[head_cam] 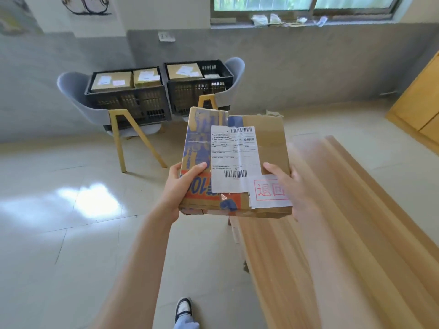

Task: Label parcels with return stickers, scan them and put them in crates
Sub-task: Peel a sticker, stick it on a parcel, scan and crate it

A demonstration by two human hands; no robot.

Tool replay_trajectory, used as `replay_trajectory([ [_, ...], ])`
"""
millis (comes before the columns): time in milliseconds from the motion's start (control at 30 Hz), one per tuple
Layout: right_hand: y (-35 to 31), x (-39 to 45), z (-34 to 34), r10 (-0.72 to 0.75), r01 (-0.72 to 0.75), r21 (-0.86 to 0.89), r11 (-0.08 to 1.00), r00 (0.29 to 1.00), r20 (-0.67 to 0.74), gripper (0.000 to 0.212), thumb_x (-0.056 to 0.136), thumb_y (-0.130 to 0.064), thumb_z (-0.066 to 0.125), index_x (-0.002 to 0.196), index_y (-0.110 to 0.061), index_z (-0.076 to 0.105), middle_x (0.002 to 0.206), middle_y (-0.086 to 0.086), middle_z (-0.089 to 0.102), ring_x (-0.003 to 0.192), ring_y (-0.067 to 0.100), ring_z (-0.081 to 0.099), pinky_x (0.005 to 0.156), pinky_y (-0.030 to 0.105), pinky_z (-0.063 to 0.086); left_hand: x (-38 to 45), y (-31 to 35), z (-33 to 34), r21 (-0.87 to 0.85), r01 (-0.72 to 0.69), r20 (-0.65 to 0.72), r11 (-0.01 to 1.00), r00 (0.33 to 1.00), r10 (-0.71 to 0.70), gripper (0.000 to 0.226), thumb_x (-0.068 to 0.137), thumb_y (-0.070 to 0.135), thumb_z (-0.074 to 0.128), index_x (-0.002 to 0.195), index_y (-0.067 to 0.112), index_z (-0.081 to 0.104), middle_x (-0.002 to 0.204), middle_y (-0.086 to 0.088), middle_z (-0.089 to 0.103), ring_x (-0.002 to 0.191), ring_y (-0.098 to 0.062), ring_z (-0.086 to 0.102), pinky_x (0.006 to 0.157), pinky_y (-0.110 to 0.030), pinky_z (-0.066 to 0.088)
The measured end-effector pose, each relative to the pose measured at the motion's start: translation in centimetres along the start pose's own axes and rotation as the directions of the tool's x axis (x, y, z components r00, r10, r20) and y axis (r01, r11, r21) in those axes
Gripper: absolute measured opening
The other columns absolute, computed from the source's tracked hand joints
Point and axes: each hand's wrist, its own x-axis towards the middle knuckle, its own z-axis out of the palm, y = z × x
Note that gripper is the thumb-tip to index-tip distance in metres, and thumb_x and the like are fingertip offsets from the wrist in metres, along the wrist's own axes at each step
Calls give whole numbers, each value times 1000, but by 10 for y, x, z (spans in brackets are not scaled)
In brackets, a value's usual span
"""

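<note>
Left hand (183,186) and right hand (288,191) grip the parcel (237,162) by its sides, thumbs on top; return sticker (269,189) attached. Crates (142,103) stand beyond.

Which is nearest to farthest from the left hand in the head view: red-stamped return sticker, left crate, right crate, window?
From the left hand:
1. Red-stamped return sticker, on the held parcel's near right corner.
2. Left crate and right crate, on grey chairs across the floor; too close to call.
3. Window, high on the far wall.
</note>
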Motion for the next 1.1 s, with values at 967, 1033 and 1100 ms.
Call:
replay_trajectory([
  [967, -104, 332, 224, 85, -68, -134, 989, 989, 123, 44, 87, -41, 65, 127, -32, 50, 96, 0, 71, 79, 14, 68, 61, 27, 50, 344, 147, -92, -81, 24, -105, 996, 994, -33, 65, 85, 43, 67, 136, 23, 34, 94, 2, 68, 54, -1, 67, 38, -16, 46],
  [1033, -115, 363, 228, 96, -80, -129, 988, 988, 122, 43, 87, -42, 65, 126, -34, 49, 94, -1, 71, 77, 13, 67, 59, 26, 49, 373, 163, -83, -71, 20, -116, 997, 993, -28, 65, 85, 43, 67, 137, 22, 33, 95, 2, 68, 54, -1, 67, 38, -15, 45],
  [1100, -127, 394, 231, 94, -78, -130, 988, 988, 125, 42, 87, -41, 65, 125, -35, 49, 92, -1, 71, 75, 13, 67, 58, 26, 49, 400, 175, -75, -69, 21, -124, 997, 992, -30, 65, 84, 43, 67, 137, 23, 33, 97, 2, 68, 56, -1, 67, 39, -15, 46],
])
